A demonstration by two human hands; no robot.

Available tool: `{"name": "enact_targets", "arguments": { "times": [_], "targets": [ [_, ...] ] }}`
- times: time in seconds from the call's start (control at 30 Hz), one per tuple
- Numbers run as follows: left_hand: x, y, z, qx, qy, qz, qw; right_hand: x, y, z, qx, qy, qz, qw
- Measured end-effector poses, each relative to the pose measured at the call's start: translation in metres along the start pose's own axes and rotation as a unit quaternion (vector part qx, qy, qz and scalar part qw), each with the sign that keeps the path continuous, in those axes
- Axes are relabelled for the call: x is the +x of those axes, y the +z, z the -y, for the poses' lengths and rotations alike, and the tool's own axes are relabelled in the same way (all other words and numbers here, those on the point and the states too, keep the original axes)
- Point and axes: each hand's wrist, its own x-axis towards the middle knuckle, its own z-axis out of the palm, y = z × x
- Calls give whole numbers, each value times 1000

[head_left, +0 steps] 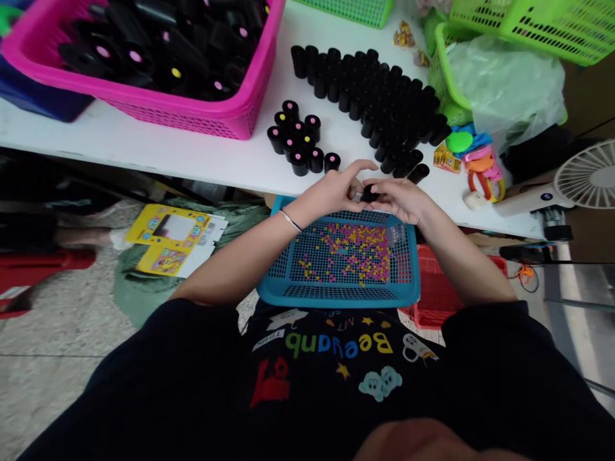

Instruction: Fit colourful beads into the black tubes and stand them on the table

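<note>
Handling the small black cylinder [369,193]: in the head view, it is sitting between the two hands, above the far edge of the blue mesh basket [336,299].
Right hand [396,197]: thumb and fingertips are pinching the small black cylinder from the right.
Left hand [350,187]: curled fingers and thumb are meeting its left side while the forefinger is arching away; I cannot tell whether they are gripping.
Blue mesh basket: it is resting near the person's body, holding scattered pink and yellow pieces [377,244], mostly toward the right.
Capped cylinders [298,132]: a small group is standing on the white table [192,150], far and left of the hands, showing pink or yellow spots on top.
Plain cylinders [379,105]: a larger black cluster is filling the table farther right; one at its near edge is tilting.
Pink basket [192,105]: it is standing far left, heaped with black cylinders.
White fan [589,176]: it is lying at the right, beside colourful bands [483,163].
</note>
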Motion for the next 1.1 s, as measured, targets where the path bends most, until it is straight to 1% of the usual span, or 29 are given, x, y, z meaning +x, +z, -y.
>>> {"name": "enact_targets", "arguments": {
  "times": [0.07, 0.1, 0.17, 0.23, 0.27, 0.3, 0.33, 0.37, 0.43, 0.47, 0.5, 0.53, 0.57, 0.63, 0.7, 0.77, 0.83, 0.9, 0.93, 1.0, 1.07, 1.1],
  "targets": [
    [0, 1, -1, 17, 6, -3, 1000, -4, 0, -4, 18, -28, 3, 999],
    [-1, 1, -3, 31, 15, -2, 999, -7, 0, -7, 23, -51, -5, 998],
    [-5, 1, -9, 76, 37, 0, 996, -18, -3, -17, 7, -107, -47, 993],
    [-11, -1, -18, 154, 53, -11, 987, -32, -7, -31, -64, -155, -86, 982],
    [-15, -3, -23, 201, 52, -26, 978, -38, -10, -39, -122, -166, -86, 975],
    [-18, -6, -26, 246, 44, -45, 967, -44, -12, -48, -196, -168, -66, 964],
    [-21, -10, -29, 285, 28, -68, 956, -49, -14, -56, -281, -163, -30, 945],
    [-23, -15, -30, 317, 5, -90, 944, -52, -15, -65, -375, -150, 16, 915],
    [-25, -25, -31, 357, -52, -121, 925, -54, -16, -82, -540, -108, 90, 830],
    [-24, -30, -31, 368, -80, -129, 917, -54, -17, -90, -594, -87, 108, 792],
    [-22, -34, -31, 374, -103, -133, 912, -53, -17, -97, -628, -69, 114, 767],
    [-20, -37, -31, 376, -119, -137, 909, -52, -16, -104, -643, -56, 113, 755],
    [-16, -37, -32, 375, -126, -142, 908, -51, -16, -110, -647, -50, 108, 753],
    [-6, -32, -37, 359, -113, -153, 914, -50, -15, -120, -644, -54, 100, 757],
    [11, -18, -43, 329, -80, -149, 929, -50, -12, -125, -641, -63, 92, 760],
    [31, -1, -46, 301, -54, -130, 943, -50, -9, -125, -634, -74, 84, 765],
    [51, 15, -47, 286, -46, -115, 950, -49, -5, -124, -624, -88, 77, 773],
    [64, 25, -47, 281, -47, -113, 952, -48, -2, -121, -612, -103, 66, 782],
    [67, 27, -47, 279, -47, -114, 952, -47, 0, -120, -606, -108, 62, 786],
    [64, 26, -47, 275, -48, -117, 953, -46, 2, -119, -595, -115, 59, 793],
    [51, 19, -47, 267, -42, -106, 957, -46, 1, -115, -582, -123, 67, 801],
    [42, 15, -47, 260, -34, -92, 961, -46, 0, -112, -575, -129, 76, 805]
  ]
}}
